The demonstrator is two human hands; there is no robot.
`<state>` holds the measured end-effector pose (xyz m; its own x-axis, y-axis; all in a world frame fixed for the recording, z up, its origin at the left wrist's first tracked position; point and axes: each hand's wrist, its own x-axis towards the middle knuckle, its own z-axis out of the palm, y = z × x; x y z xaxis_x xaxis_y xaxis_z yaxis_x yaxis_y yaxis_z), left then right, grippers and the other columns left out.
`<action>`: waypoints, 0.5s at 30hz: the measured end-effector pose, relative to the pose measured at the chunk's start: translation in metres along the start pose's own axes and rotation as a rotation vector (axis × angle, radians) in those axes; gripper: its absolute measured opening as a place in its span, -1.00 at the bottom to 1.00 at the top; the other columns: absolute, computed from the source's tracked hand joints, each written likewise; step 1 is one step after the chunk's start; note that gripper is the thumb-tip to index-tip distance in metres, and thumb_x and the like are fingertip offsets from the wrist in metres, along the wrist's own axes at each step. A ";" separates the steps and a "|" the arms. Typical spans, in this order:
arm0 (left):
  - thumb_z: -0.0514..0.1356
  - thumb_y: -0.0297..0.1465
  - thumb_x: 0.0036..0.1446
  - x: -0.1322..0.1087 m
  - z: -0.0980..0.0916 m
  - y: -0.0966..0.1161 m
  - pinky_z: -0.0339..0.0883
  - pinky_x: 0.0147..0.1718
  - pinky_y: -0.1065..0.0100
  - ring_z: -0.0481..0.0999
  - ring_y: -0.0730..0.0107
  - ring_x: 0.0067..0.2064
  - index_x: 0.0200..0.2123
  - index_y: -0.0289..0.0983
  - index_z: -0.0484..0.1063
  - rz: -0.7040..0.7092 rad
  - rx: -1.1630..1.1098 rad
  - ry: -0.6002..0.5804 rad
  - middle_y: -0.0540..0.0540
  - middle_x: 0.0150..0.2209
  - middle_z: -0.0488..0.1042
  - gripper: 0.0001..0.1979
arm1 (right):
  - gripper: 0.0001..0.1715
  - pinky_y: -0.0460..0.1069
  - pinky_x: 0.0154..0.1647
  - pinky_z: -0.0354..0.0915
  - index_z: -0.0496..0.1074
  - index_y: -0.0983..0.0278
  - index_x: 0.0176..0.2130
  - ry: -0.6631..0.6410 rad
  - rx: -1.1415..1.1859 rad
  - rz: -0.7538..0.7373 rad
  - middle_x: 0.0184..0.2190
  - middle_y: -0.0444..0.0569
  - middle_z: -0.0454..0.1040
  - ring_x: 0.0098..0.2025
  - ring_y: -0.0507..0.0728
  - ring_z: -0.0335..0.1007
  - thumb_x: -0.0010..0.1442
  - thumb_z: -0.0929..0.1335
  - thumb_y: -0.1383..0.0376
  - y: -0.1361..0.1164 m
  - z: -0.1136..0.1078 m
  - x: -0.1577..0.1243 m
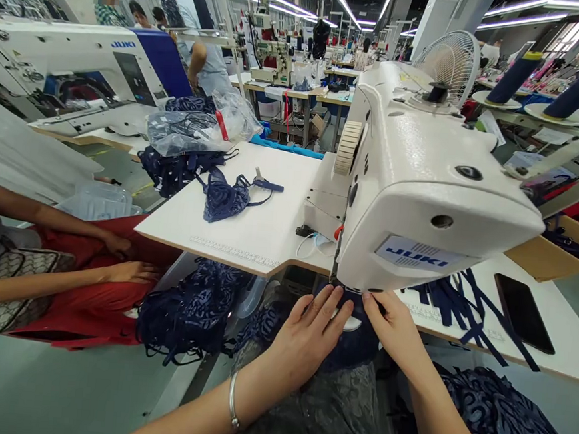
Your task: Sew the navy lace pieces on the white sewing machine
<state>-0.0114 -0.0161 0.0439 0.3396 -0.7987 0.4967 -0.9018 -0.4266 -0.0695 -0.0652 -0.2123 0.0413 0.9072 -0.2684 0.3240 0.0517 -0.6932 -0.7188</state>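
Both hands lie flat with fingers extended, gripping nothing: the left hand (307, 335) and the right hand (395, 327) press the dark navy lace fabric piece (355, 336) from either side beneath the head of the white JUKI sewing machine (422, 187). The fabric sits between the hands, at 3 o'clock from the left palm and 9 o'clock from the right. The needle area lies at 12 o'clock, roughly equidistant from both sets of fingertips; the needle itself is hidden.
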 end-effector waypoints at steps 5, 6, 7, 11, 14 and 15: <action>0.04 -0.37 0.34 -0.002 0.004 -0.001 0.01 0.20 0.19 0.23 0.21 0.29 0.24 -0.23 0.24 0.020 0.092 0.028 -0.17 0.28 0.24 -0.58 | -0.68 0.02 -0.28 0.22 0.40 0.23 -0.41 0.010 0.007 -0.016 -0.40 -0.05 0.41 -0.29 0.17 0.36 0.35 0.23 0.20 0.004 0.000 0.000; 0.04 -0.36 0.34 -0.003 0.005 -0.001 0.01 0.19 0.19 0.22 0.22 0.30 0.24 -0.23 0.23 0.024 0.098 0.023 -0.17 0.29 0.23 -0.57 | -0.69 0.02 -0.27 0.22 0.40 0.23 -0.40 0.012 0.009 -0.022 -0.40 -0.05 0.41 -0.28 0.17 0.36 0.34 0.23 0.21 0.005 0.000 0.000; 0.04 -0.36 0.34 -0.003 0.005 -0.001 0.02 0.19 0.18 0.20 0.22 0.30 0.25 -0.23 0.23 0.026 0.102 0.017 -0.17 0.29 0.23 -0.57 | -0.70 0.02 -0.27 0.22 0.39 0.23 -0.40 0.015 0.011 -0.027 -0.40 -0.05 0.41 -0.28 0.17 0.36 0.34 0.23 0.21 0.005 0.000 0.000; 0.04 -0.35 0.34 -0.005 0.005 -0.001 0.01 0.19 0.17 0.15 0.21 0.33 0.27 -0.24 0.20 0.025 0.110 -0.015 -0.17 0.31 0.19 -0.55 | -0.72 0.01 -0.29 0.21 0.39 0.22 -0.37 0.016 0.009 -0.033 -0.40 -0.07 0.41 -0.29 0.16 0.35 0.35 0.23 0.23 0.005 0.001 -0.001; 0.04 -0.35 0.34 -0.006 0.005 0.000 0.01 0.19 0.16 0.13 0.19 0.34 0.26 -0.24 0.21 0.022 0.110 -0.022 -0.18 0.31 0.18 -0.56 | -0.71 0.01 -0.29 0.21 0.39 0.21 -0.38 0.010 0.001 -0.026 -0.38 -0.06 0.42 -0.28 0.16 0.35 0.35 0.23 0.22 0.005 0.001 -0.001; 0.04 -0.35 0.34 -0.006 0.005 0.000 0.01 0.19 0.16 0.13 0.19 0.34 0.25 -0.24 0.22 0.020 0.109 -0.016 -0.19 0.31 0.19 -0.56 | -0.71 0.01 -0.28 0.21 0.39 0.22 -0.38 0.007 0.000 -0.024 -0.37 -0.06 0.42 -0.28 0.16 0.35 0.35 0.23 0.21 0.005 0.001 -0.001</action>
<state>-0.0126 -0.0134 0.0369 0.3273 -0.8137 0.4804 -0.8740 -0.4539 -0.1734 -0.0655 -0.2147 0.0363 0.9027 -0.2567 0.3454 0.0730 -0.6996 -0.7107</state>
